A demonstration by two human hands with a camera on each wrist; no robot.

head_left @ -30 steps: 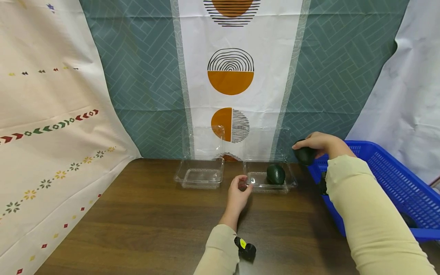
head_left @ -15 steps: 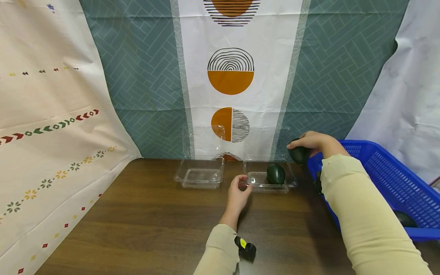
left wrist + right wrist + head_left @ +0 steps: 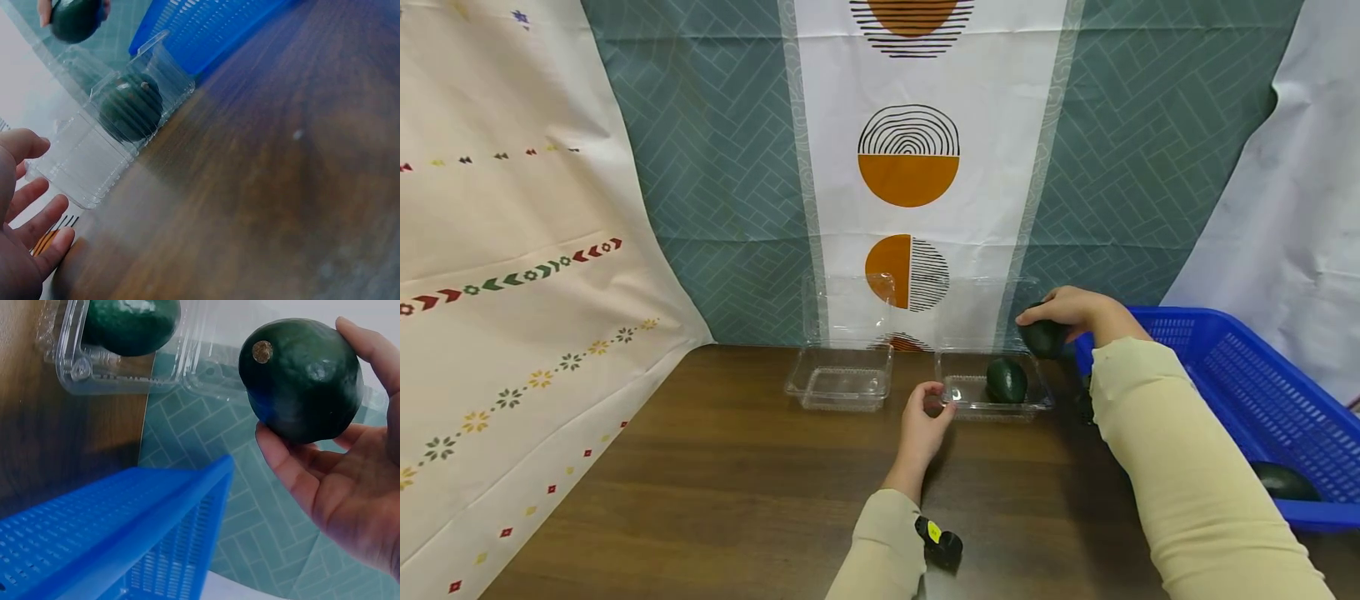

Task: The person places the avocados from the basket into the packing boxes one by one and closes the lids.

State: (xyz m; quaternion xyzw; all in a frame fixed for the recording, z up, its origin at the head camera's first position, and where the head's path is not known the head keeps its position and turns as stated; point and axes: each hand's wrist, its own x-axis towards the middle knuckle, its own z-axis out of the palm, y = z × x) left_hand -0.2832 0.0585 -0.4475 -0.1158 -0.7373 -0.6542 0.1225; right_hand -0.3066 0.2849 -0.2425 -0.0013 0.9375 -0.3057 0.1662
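My right hand [image 3: 1078, 312] holds a dark green avocado [image 3: 303, 381] between thumb and fingers, its round stem scar showing in the right wrist view. It hangs above the right end of a clear plastic clamshell container [image 3: 958, 406], whose lid stands raised at the back. Inside that container, on the right side, lies another avocado [image 3: 1006, 381]; its left half holds nothing. My left hand [image 3: 922, 425] is at the container's front left corner. In the left wrist view its fingers [image 3: 44, 222] are spread and relaxed right beside the clear wall.
A second clear clamshell [image 3: 842, 385], lid up, stands to the left. At the right is a blue plastic basket [image 3: 1285, 379] with a dark green avocado [image 3: 1285, 482] near its front. A patterned cloth [image 3: 715, 167] hangs behind the wooden table [image 3: 715, 483].
My right hand has moved left with the avocado, from beside the basket's rim to over the container's right end. The left hand keeps its place at the corner.
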